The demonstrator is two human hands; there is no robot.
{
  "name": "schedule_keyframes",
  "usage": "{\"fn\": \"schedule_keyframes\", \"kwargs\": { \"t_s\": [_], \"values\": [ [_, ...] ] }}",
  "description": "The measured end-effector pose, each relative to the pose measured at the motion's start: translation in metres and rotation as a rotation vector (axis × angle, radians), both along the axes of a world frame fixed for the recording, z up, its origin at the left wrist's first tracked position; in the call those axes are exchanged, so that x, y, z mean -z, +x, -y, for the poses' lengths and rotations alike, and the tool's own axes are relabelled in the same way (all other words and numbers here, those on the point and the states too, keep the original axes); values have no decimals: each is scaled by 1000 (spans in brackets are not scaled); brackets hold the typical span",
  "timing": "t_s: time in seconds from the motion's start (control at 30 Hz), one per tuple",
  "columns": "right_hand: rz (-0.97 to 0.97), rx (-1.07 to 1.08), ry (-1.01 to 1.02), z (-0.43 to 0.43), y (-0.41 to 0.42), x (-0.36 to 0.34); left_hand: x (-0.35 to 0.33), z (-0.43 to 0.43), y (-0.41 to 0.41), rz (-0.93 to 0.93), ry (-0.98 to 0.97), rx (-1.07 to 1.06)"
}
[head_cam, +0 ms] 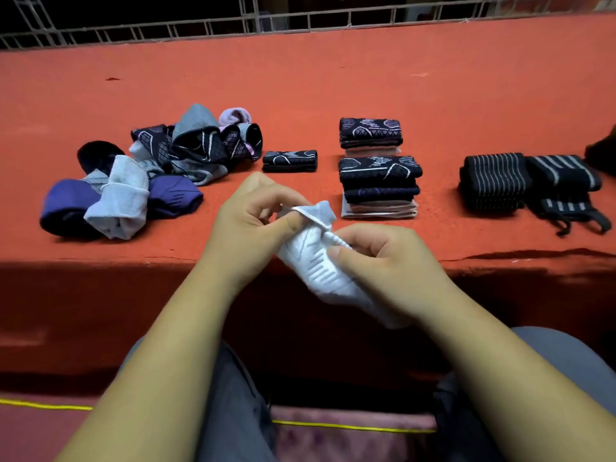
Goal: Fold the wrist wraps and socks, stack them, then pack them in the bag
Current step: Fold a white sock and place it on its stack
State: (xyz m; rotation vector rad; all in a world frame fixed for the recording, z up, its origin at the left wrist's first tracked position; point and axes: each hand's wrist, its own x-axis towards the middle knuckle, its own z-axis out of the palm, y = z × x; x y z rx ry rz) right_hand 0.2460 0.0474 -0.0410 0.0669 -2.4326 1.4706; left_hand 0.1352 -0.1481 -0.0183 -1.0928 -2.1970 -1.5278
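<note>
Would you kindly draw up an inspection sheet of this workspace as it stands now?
Surface: orange-red covered table, front edge cracked.
Job's things: white sock held at the table's front edge; unfolded sock pile on the left; one folded dark sock beside it; rear stack and front stack of folded socks in the centre; two striped wrist wraps on the right.
Clutter: dark object at the right edge, cut off, unidentifiable.
Grips: left hand and right hand both pinch the white sock.
Cables: yellow cord low by the legs.
Surroundings: metal railing behind the table.
</note>
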Motion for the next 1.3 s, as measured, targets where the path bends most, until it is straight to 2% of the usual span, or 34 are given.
{"fn": "schedule_keyframes", "kwargs": {
  "t_s": [0.1,0.17,0.23,0.33,0.43,0.53,0.67,0.73,0.77,0.9,1.07,1.3],
  "values": [
    [109,-73,-98,-1,4,6,-1,4,-3,-103,-204,1],
    [159,-88,-127,-2,5,10,-1,5,-4,-151,-309,78],
    [167,-80,-106,-4,4,15,2,4,-5,-205,-395,149],
    [178,-75,-66,-8,4,19,9,4,-6,-256,-441,149],
    [155,-67,-44,-10,3,22,12,5,-9,-219,-407,110],
    [112,-43,-47,-10,2,24,16,6,-11,-82,-301,25],
    [27,-9,52,-10,0,25,19,6,-19,360,41,-159],
    [-29,-12,102,-7,-1,22,17,6,-22,564,226,-157],
    [-53,-25,127,-5,-1,21,16,6,-22,598,264,-127],
    [-66,-98,153,-2,1,25,14,2,-12,431,123,33],
    [5,-27,-86,-4,2,24,16,-2,-2,377,27,232],
    [-208,16,251,-2,-7,29,20,-4,-4,511,119,415]
  ]
}}
